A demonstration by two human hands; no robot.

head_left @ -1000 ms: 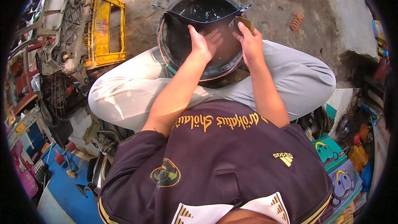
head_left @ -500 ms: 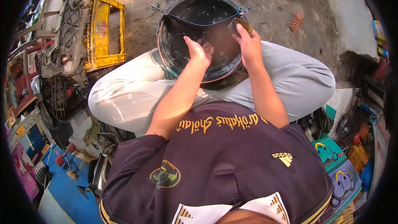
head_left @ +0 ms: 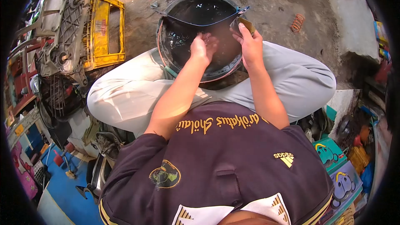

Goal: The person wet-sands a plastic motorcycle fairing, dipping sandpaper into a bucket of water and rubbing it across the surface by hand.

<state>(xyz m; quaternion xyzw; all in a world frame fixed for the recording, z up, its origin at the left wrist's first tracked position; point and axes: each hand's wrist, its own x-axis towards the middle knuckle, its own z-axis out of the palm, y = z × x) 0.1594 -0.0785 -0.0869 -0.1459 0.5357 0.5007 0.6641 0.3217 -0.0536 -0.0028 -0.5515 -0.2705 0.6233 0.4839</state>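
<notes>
A round black tub of dark water stands between my crossed legs. My left hand is over the near part of the tub, palm turned up, its wet fingers apart and slightly curled, with nothing visible in it. To its right, my right hand pinches a folded piece of sandpaper, dark on one face and brown on the other, between thumb and fingers at the tub's right rim. A thin, curved blue-black strip, perhaps the tub's handle, spans the tub beyond both hands.
At left, a yellow plastic crate stands beside a grey metal engine casing. An orange coil spring lies on the concrete floor at right. Decorated boxes and clutter are by my right side; a blue surface is at lower left.
My left hand has shifted slightly right and up in the picture, turning so its thumb no longer sticks out left. My right hand stays almost still with the sandpaper.
</notes>
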